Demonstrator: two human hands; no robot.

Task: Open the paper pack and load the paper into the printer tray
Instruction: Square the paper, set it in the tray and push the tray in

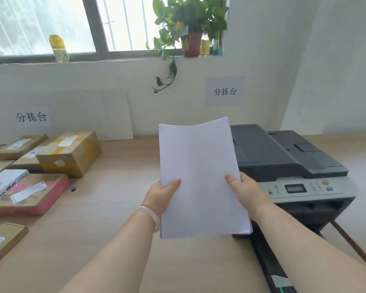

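Note:
A stack of white paper [199,176] is held upright above the wooden table, its top edge curling slightly back. My left hand [162,193] grips its left edge with the thumb on the front. My right hand [244,189] grips the right edge the same way. Behind and to the right stands the grey printer [287,163] with its control panel facing me. The printer's black paper tray [268,263] is pulled out toward me below the stack, and my right forearm hides much of it. The tray's inside cannot be seen.
Several cardboard parcels [70,153] and a pink-edged package [32,195] lie on the left of the table [106,225]. A potted plant [190,28] and bottles stand on the windowsill. White boards lean against the wall.

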